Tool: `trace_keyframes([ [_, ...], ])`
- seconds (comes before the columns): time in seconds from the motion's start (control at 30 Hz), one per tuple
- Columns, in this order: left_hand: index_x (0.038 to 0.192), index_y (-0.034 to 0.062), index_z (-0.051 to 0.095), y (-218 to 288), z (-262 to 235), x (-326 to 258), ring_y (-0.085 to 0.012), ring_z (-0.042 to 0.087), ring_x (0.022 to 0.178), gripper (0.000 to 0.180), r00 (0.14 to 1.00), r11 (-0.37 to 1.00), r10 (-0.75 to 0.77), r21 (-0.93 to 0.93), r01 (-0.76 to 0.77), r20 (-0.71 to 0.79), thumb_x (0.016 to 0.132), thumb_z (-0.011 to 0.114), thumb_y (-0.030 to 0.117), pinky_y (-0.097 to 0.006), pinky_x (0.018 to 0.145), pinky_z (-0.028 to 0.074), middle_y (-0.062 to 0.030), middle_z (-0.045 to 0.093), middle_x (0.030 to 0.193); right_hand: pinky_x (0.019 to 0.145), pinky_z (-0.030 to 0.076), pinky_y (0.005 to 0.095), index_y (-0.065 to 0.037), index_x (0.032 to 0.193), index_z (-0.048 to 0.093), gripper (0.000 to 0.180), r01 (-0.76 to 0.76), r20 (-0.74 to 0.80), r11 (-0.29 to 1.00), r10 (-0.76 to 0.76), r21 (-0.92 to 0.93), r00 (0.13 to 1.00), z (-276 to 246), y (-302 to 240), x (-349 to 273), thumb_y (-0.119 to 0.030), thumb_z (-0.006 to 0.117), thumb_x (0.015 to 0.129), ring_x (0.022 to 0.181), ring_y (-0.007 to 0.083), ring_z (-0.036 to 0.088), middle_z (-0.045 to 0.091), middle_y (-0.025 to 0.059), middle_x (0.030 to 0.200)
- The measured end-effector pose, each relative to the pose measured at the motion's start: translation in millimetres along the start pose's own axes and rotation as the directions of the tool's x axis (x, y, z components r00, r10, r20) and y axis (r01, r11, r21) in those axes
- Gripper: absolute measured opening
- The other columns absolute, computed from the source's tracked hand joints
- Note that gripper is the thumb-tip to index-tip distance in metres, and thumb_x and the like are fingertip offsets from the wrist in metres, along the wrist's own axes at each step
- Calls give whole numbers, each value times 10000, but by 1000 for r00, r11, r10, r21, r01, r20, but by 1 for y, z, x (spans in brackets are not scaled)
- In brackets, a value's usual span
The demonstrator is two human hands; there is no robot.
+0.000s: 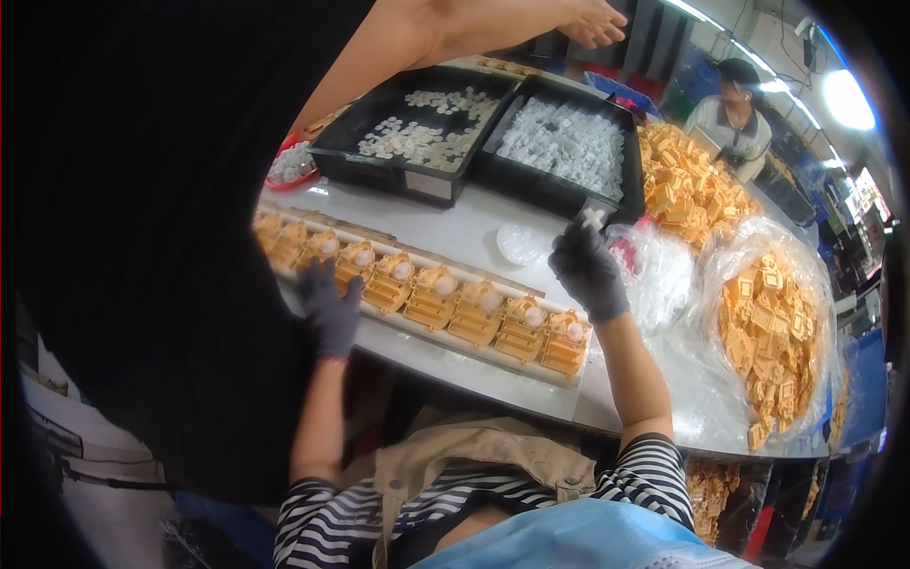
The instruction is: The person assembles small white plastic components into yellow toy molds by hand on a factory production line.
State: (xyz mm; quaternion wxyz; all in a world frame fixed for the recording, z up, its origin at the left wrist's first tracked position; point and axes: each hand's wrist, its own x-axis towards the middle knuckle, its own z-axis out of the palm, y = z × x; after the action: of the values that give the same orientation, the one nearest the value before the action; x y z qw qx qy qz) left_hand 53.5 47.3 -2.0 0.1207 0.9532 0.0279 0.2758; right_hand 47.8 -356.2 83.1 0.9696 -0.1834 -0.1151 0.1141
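Note:
Both my hands wear dark grey gloves. My left hand (pixel 329 308) lies with fingers spread at the near edge of a row of orange plastic housings (pixel 429 308), touching or just above them. Most housings in the row carry a round translucent white piece (pixel 488 301) at their far end. My right hand (pixel 586 270) is raised past the right end of the row, its fingers closed on a small translucent white plastic part (pixel 593 218). That part is at the near edge of a black tray (pixel 545 194) heaped with similar clear pieces (pixel 564 142).
Another black tray (pixel 384 174) holds round white discs. A clear round lid-like piece (pixel 518 244) lies on the white table (pixel 427 228). Orange parts (pixel 773 337) fill a plastic bag at right. Someone in black (pixel 171 237) reaches across from the left; another person (pixel 735 123) stands behind.

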Motion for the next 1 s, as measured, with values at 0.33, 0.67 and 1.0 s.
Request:
trace_keyframes([
  [0.33,1275,7,571,10,-15,5,-387,391,1315,526,988,993,114,9,-114,-101,895,622,367,-493,1107,297,-212,469,1390,678,379,247,-96,1142,559,215,204,19,974,-203,-101,979,6,-54,-36,-220,584,968,802,117,445,557,-21,940],
  [0.67,1150,55,620,83,-70,19,-362,494,1192,363,846,798,528,-302,-522,-67,870,653,284,-451,1050,364,-177,579,1201,674,367,259,-81,1093,631,196,314,190,949,-306,-15,933,8,-107,-52,-224,560,979,787,126,459,559,2,875],
  [1.0,1140,38,626,201,-93,0,-374,488,1224,349,695,569,693,-448,-690,-191,851,698,220,-486,1083,348,-170,561,1268,666,344,258,-68,1120,631,216,417,262,903,-428,100,865,37,-136,-79,-202,593,954,759,127,392,495,3,866],
])
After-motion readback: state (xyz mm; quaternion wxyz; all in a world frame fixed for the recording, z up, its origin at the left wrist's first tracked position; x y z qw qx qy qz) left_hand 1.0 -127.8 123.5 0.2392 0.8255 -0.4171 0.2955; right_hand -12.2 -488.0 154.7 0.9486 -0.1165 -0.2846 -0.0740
